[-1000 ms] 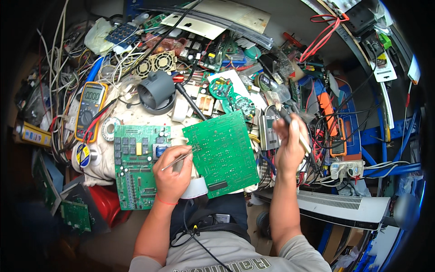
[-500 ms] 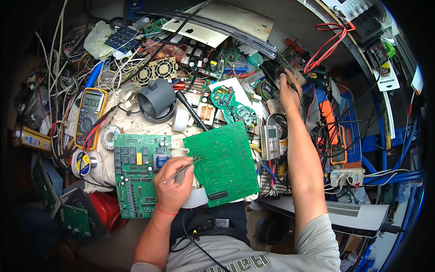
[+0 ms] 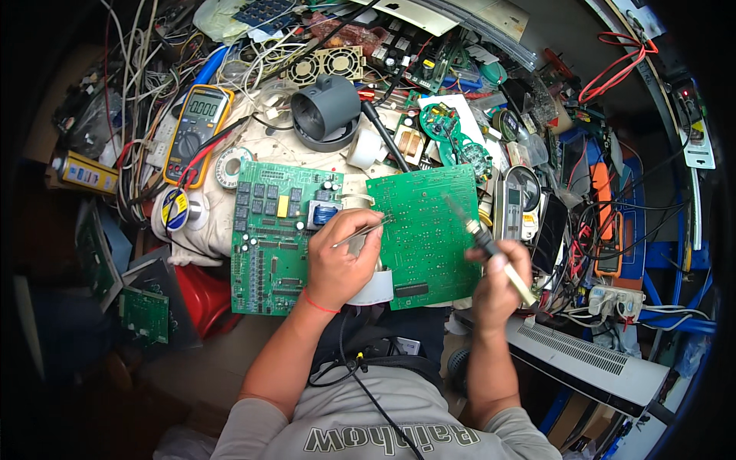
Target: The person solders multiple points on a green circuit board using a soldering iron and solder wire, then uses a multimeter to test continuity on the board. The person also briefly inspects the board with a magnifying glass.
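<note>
Since half a second earlier, the right hand (image 3: 502, 280) is no longer reaching out past the far right corner of the plain-faced green board (image 3: 429, 261); it is now at that board's right edge, and the whole view has shifted a little. The left hand (image 3: 341, 257) stays at the board's left edge.

The right grip is wrapped around a pen-like iron (image 3: 484, 241), its blurred tip over the board; contact cannot be told. The left grip pinches tweezers (image 3: 354, 236) whose points reach the board's left part; whether they nip anything is too small to see.

The board looks light, thin and stiff, its solder joints probably delicate, so its edges seem the best hold. The iron should be held by its handle, away from the metal end.

Left of the board lies a component-laden board (image 3: 261, 268), with a white ribbon (image 3: 372, 290) near the board's lower left corner. The desk (image 3: 272, 146) is spread with pale crumpled cloth. Beyond the board sit round green circuit boards (image 3: 441, 121); farther left, a multimeter (image 3: 198, 134). Off its lower right is a long white vented panel (image 3: 590, 353).
</note>
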Tool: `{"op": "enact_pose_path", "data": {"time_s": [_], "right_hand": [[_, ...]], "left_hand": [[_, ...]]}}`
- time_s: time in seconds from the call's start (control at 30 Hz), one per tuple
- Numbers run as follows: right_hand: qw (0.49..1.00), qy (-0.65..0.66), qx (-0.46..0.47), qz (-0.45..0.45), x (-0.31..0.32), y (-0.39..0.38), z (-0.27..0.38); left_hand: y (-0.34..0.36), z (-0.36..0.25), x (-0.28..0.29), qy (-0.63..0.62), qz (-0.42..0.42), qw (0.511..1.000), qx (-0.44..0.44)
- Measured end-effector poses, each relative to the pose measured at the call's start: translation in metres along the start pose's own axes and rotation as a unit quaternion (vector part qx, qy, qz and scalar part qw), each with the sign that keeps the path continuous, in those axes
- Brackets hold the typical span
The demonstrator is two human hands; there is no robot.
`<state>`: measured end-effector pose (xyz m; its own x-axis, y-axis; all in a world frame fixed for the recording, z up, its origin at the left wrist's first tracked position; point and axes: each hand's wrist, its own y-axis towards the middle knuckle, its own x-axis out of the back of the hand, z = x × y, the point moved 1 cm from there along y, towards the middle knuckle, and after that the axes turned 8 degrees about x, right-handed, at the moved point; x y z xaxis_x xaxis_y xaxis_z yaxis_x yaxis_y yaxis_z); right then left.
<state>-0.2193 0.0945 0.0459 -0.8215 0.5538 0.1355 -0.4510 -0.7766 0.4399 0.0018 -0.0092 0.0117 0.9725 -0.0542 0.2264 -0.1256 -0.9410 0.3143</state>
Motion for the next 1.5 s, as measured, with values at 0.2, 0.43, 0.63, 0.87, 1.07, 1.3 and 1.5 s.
{"op": "enact_pose_path", "data": {"time_s": [0.2,0.43,0.63,0.87,1.07,1.3,1.5], "right_hand": [[0.988,-0.094,0.099,0.071,-0.032,-0.050,-0.004],[0.973,-0.140,0.157,0.100,-0.036,-0.051,-0.011],[0.969,-0.152,0.159,0.115,-0.035,-0.055,-0.014],[0.968,-0.156,0.157,0.122,-0.036,-0.053,-0.013],[0.966,-0.162,0.158,0.127,-0.036,-0.052,-0.012],[0.967,-0.162,0.150,0.130,-0.035,-0.051,-0.012],[0.969,-0.155,0.137,0.136,-0.033,-0.051,-0.010]], "left_hand": [[0.000,0.001,-0.001,0.011,-0.003,1.000,-0.006],[-0.002,0.002,-0.001,0.019,-0.004,1.000,-0.007],[-0.002,0.003,-0.002,0.025,0.000,1.000,-0.014],[-0.002,0.002,-0.002,0.026,-0.001,1.000,-0.010],[-0.002,0.003,-0.002,0.026,-0.005,0.999,-0.020],[-0.002,0.003,-0.002,0.025,-0.003,1.000,-0.018],[-0.003,0.002,-0.001,0.022,0.004,1.000,-0.008]]}}
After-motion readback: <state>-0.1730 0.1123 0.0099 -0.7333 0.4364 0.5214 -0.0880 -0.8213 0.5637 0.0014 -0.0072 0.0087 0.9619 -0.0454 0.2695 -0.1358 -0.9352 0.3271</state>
